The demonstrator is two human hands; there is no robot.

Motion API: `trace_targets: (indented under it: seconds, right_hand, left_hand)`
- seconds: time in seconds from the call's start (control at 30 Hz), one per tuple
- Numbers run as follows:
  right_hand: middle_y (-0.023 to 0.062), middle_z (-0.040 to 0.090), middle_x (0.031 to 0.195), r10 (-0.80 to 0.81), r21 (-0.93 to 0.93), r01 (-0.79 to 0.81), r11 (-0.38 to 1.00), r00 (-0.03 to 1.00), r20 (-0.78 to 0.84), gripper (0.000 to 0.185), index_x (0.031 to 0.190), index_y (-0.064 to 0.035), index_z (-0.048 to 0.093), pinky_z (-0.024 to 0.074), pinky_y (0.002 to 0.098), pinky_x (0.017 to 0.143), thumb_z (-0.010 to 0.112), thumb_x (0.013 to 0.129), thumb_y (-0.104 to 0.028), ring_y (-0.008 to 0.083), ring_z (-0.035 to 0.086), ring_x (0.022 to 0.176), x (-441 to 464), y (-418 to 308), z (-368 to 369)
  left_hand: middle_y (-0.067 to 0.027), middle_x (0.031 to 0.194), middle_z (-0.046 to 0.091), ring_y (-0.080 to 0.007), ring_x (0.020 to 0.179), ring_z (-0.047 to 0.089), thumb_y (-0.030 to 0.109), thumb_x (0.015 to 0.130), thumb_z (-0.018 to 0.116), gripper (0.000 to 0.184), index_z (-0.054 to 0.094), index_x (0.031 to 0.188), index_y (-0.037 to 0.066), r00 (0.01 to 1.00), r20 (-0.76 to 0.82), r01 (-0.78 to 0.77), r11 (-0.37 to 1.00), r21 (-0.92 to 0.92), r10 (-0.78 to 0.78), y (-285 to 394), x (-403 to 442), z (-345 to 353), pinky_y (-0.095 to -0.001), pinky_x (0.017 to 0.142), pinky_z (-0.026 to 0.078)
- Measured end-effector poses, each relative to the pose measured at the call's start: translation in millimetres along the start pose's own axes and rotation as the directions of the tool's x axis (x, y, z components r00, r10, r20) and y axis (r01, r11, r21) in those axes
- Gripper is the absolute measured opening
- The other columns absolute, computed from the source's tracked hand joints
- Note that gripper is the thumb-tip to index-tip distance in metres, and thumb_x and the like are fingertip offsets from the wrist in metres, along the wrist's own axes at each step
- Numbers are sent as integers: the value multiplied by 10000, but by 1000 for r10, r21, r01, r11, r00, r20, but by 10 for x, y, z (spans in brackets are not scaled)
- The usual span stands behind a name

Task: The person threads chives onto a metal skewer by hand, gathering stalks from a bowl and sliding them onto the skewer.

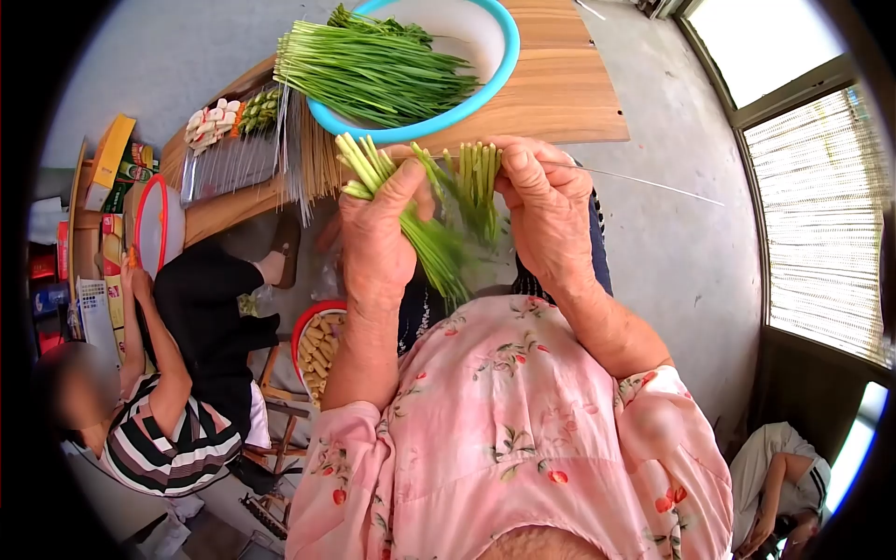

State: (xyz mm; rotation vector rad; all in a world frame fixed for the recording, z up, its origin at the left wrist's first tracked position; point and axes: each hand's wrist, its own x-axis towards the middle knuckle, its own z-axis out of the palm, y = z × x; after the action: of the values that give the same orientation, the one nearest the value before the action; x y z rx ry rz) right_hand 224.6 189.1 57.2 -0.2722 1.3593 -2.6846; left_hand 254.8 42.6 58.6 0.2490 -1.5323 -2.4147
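The left hand [381,224] is closed around a garlic chive bunch [437,254], with the cut stem ends projecting above the thumb and the leaves hanging below. The right hand [551,205] pinches a thin metal skewer [653,184] between thumb and fingers; its free end extends to the right. The hands are apart. A short chive row [480,182] hangs side by side at the right fingertips — piercing by the skewer cannot be confirmed at this scale.

Beyond the hands, a blue-rimmed basin [511,67] holds a chive pile [383,75] and rests on a wood-grain table [574,84]. Left of the basin — on the same table — lies a tray [202,179] bearing loaded skewers [233,121].
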Motion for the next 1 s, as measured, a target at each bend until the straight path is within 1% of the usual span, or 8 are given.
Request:
trace_targets:
  seconds: [0.03,0.17,0.33,0.43,0.57,0.7,0.83,1.0]
  right_hand:
    - [19,617,856,-5,21,5,1000,1000,-27,243,948,26,657,382,209,617,634,849,-195,62,470,668,0,38,14]
    - [-5,618,833,31,65,-29,997,999,-33,231,915,29,666,360,206,593,642,842,-188,61,422,624,-4,21,86]
    - [29,639,844,37,26,-36,999,999,-23,229,914,24,668,414,214,666,616,863,-193,75,512,706,-23,102,45]
    - [39,642,831,-13,-66,10,998,999,-51,232,904,22,671,433,220,694,599,875,-197,79,535,734,-45,129,51]
    - [44,640,865,-28,-56,27,998,1000,-9,248,965,16,647,440,224,657,604,871,-209,96,556,715,-24,121,16]
    - [68,648,879,33,-30,-36,999,996,-88,247,964,8,626,492,286,724,566,893,-220,151,609,774,32,148,-141]
    - [85,648,880,35,-46,-41,998,993,-114,239,970,6,624,497,296,733,565,893,-212,154,615,783,24,149,-222]
    - [41,623,886,-61,-91,51,995,993,-106,227,947,30,646,421,213,651,601,873,-181,95,530,713,-45,91,-188]
  left_hand:
    - [-36,757,578,-111,582,499,104,821,638,148,593,936,22,1000,16,21,999,-24,-21,-4,0,-10,-233,498,393]
    - [-36,738,578,-116,579,505,92,793,662,179,597,935,5,997,8,82,996,-37,-81,-6,-1,-1,-235,508,396]
    - [-33,707,585,-115,558,511,87,751,697,216,613,927,-6,985,-73,146,984,-97,-154,-11,-5,53,-226,516,401]
    - [-63,796,606,-135,595,527,58,793,651,193,579,958,-9,990,-13,139,990,7,-139,10,-26,8,-252,531,417]
    - [-72,810,623,-137,600,541,64,787,658,175,592,941,15,976,40,217,966,-138,-213,33,-11,-21,-250,537,428]
    - [-80,794,638,-147,607,575,68,780,666,149,608,914,35,978,53,208,956,-209,-201,-32,-18,-38,-258,539,463]
    - [-112,788,624,-187,636,582,128,808,664,171,582,926,34,962,-57,255,953,-162,-267,-56,-65,-89,-321,595,512]
    - [-81,784,601,-165,648,577,113,806,657,189,586,950,12,956,-73,279,958,-73,-284,-58,-70,-151,-354,640,530]
